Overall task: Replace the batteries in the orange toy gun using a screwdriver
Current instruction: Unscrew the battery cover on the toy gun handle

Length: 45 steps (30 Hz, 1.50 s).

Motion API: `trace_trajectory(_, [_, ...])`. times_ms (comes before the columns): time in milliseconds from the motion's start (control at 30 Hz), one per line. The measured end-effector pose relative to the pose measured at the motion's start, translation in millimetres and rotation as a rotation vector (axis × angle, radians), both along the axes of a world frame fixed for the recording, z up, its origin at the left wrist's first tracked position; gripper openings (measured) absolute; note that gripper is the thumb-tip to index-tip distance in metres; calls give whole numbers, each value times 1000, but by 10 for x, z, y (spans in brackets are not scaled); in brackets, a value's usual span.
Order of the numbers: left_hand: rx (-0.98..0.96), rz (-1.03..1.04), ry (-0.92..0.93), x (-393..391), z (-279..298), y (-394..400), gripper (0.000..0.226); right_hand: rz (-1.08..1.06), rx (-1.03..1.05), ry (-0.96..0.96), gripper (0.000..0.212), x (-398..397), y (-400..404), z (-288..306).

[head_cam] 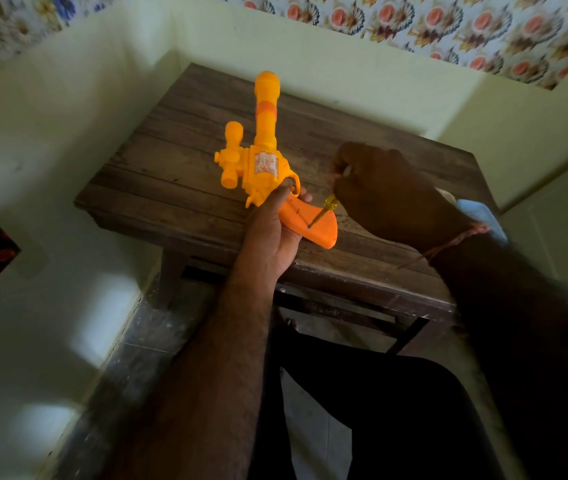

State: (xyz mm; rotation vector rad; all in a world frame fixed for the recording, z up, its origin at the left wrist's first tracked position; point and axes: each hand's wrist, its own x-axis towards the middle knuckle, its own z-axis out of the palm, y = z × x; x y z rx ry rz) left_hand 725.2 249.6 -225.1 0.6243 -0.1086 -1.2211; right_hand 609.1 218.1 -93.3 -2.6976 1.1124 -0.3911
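Observation:
An orange toy gun (261, 147) lies over the small wooden table (178, 174), barrel pointing away from me and a scope on its left side. My left hand (272, 226) grips it at the trigger and the darker orange handle (313, 225). A small screwdriver (324, 209) with a yellow see-through handle is in my right hand (386, 195). Its tip rests on the side of the gun's handle, near the butt. My right hand hides the top of the screwdriver.
The table stands in a corner between pale green walls, its near edge just past my knees. A light blue object (479, 216) lies on the table behind my right wrist, mostly hidden. A thin thread is tied around my right wrist.

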Motion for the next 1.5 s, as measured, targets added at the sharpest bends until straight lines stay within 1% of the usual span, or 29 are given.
trace_trajectory(67, [10, 3, 15, -1, 8, 1, 44, 5, 46, -16, 13, -13, 22, 20])
trace_trajectory(133, [20, 5, 34, -8, 29, 3, 32, 19, 43, -11, 16, -30, 28, 21])
trace_trajectory(167, [25, 9, 55, -10, 37, 2, 31, 25, 33, -12, 16, -34, 26, 19])
trace_trajectory(233, [24, 15, 73, -16, 41, 5, 40, 26, 7, -20, 14, -33, 14, 4])
trace_trajectory(300, [6, -1, 28, -4, 25, -1, 49, 14, -29, -11, 14, -26, 2, -8])
trace_trajectory(367, [-3, -8, 7, -2, 20, -1, 51, 15, -22, -8, 13, -30, -3, -3])
trace_trajectory(400, [-9, -7, 12, -5, 15, -6, 52, 20, 5, -6, 17, -38, -3, 6])
trace_trajectory(500, [-6, 12, 38, -7, 25, -8, 49, 26, 81, -43, 30, -53, 15, 33])
trace_trajectory(567, [-20, 14, 52, -10, 25, -10, 47, 22, 101, -80, 34, -62, 8, 31])
trace_trajectory(633, [-31, 8, 64, -14, 33, -4, 43, 26, 86, -74, 34, -57, 5, 18])
trace_trajectory(700, [-24, 2, 59, -9, 35, 0, 34, 30, 53, -47, 28, -46, 4, -3])
trace_trajectory(800, [-29, -10, 35, -7, 2, -12, 38, -6, -26, -6, 15, -34, -10, -13])
trace_trajectory(867, [-29, -24, 16, -4, 7, -4, 33, -3, -39, -2, 12, -40, -25, -12])
trace_trajectory(933, [-32, -28, 25, -6, 12, -1, 31, 13, 9, -12, 16, -55, -22, 5])
trace_trajectory(1033, [-35, -23, 30, -3, 33, 11, 40, 27, 62, -47, 30, -57, -24, 16])
trace_trajectory(1100, [-24, -25, 26, -12, 32, 8, 34, 30, 78, -53, 34, -56, -37, 6])
trace_trajectory(1167, [-18, -14, 51, -13, 40, 8, 37, 42, 72, -55, 31, -45, -37, -9])
trace_trajectory(1233, [-31, -12, 63, -8, 39, 4, 38, 32, 33, -56, 23, -40, -28, -20])
trace_trajectory(1300, [-41, -30, 25, -7, 16, -3, 33, 18, -49, -40, 17, -45, -25, -26])
trace_trajectory(1367, [-33, -33, -2, -5, 8, -6, 30, 22, -74, -34, 14, -51, -31, -28])
trace_trajectory(1500, [-22, -22, 13, 2, 5, -11, 34, 56, 64, -41, 29, -43, -17, 12])
